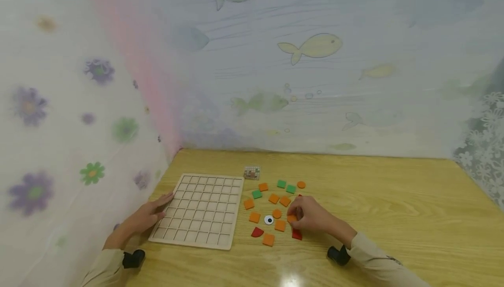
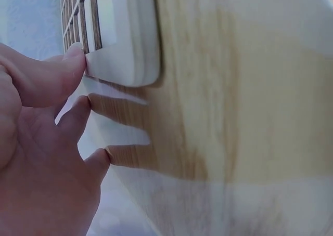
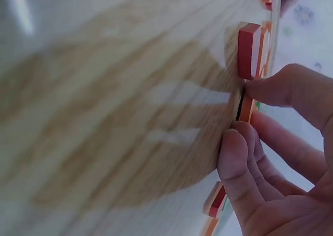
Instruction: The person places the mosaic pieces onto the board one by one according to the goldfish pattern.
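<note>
In the head view, a shiny yellow-brown wood table (image 1: 393, 208) is in a corner. Behind it is a pale blue wall with fish (image 1: 244, 134). On the left is a white wall with purple and green flowers (image 1: 63, 142). A pale wood board with a grid (image 1: 198, 212) lies on the table, with a little picture card (image 1: 252, 173) near its top right corner. Beside it lie orange square tiles (image 1: 268, 239), green tiles (image 1: 281, 184) and a white eye disc (image 1: 268, 220). The left hand (image 1: 147, 213), fingers out, is at the board's left edge. The right hand (image 1: 313, 217) pinches a flat orange tile (image 1: 292, 218) and partly hides the red tiles (image 1: 297, 234).

In the left wrist view, the thumb touches the board's edge.

In the right wrist view, the pinched tile is just beside a red one, low over the wood; I cannot tell if it touches.
</note>
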{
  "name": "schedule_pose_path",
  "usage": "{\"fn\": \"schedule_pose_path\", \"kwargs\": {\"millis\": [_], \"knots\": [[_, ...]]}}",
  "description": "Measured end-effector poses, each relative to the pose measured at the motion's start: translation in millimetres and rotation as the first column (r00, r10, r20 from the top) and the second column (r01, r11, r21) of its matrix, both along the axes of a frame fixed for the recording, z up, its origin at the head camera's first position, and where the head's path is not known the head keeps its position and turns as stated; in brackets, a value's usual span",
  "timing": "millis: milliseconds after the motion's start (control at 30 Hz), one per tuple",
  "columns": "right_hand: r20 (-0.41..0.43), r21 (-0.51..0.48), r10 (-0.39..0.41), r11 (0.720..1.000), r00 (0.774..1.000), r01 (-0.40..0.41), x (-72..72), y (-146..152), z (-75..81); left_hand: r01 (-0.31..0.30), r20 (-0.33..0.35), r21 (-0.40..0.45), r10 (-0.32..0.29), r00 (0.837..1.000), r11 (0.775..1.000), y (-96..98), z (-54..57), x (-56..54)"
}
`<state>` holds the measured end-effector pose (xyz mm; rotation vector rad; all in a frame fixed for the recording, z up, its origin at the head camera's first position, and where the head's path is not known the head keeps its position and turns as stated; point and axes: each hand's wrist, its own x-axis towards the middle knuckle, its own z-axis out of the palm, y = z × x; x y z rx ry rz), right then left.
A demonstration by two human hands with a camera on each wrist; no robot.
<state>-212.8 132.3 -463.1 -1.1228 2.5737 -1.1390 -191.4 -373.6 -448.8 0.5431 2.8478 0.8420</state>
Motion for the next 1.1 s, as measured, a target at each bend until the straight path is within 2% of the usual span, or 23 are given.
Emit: {"fn": "schedule_pose_path", "kwargs": {"millis": [233, 433, 633, 1100], "knots": [[0.005, -0.026, -0.02, 0.999, 1.0, 0.02, -1.9, -3.1, -0.3, 0.01, -0.022, -0.027, -0.01, 1.0, 1.0, -1.2, 4.0, 0.1], [0.006, -0.022, -0.026, 0.999, 1.0, 0.027, -3.3, -5.9, 0.9, 0.002, 0.008, 0.001, -0.002, 1.0, 1.0, -0.7, 2.6, -1.3], [0.009, -0.07, -0.009, 0.997, 1.0, 0.01, -5.4, -13.7, 5.5, -0.006, 0.024, 0.012, 0.006, 1.0, 1.0, 0.8, 2.3, -1.3], [0.004, -0.169, 0.016, 0.985, 1.0, -0.016, -15.6, -64.1, 26.5, -0.006, 0.006, -0.013, 0.006, 1.0, 1.0, 1.0, 0.9, -2.1]]}}
